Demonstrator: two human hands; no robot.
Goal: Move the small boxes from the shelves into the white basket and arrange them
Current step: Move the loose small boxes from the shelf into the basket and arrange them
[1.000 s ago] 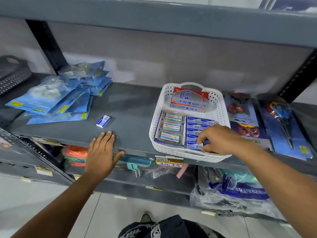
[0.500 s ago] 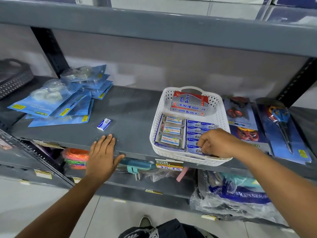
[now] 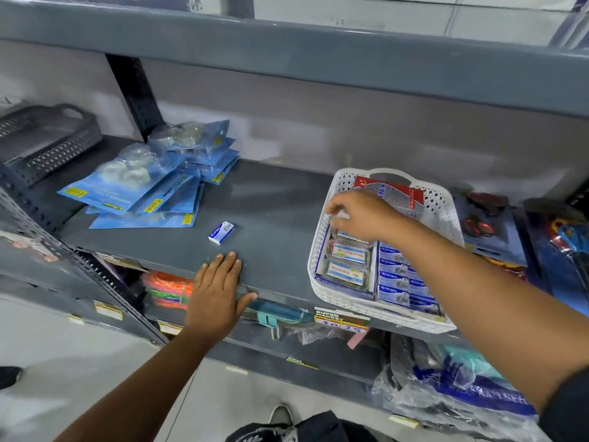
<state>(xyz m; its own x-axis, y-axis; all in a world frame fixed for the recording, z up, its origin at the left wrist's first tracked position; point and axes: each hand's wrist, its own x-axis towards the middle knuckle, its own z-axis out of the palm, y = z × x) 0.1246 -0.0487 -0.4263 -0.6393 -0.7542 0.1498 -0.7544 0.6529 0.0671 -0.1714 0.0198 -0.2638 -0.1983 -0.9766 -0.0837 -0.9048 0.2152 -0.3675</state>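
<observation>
A white basket (image 3: pixel 322 250) stands on the grey shelf (image 3: pixel 274 202), right of centre. Inside it lie a row of small blue boxes (image 3: pixel 393 282), clear-lidded packs (image 3: pixel 345 271) and a red-and-grey box (image 3: pixel 411 194) at the back. One small blue-and-white box (image 3: pixel 222 232) lies alone on the shelf, just beyond my left hand (image 3: pixel 220 291). That hand rests flat on the shelf's front edge and holds nothing. My right hand (image 3: pixel 361 215) hovers over the basket's back left part, fingers pinched on a small whitish box, which is blurred.
Blue blister packs (image 3: pixel 140 189) are piled at the left of the shelf, with a dark basket (image 3: pixel 47 138) beyond them. Carded scissors (image 3: pixel 487 224) lie right of the white basket. An upper shelf (image 3: pixel 287 55) hangs overhead. Bagged goods fill the lower shelf.
My right hand has lifted from the basket's front right corner and moved to its back left part. My left hand has stayed on the shelf edge.
</observation>
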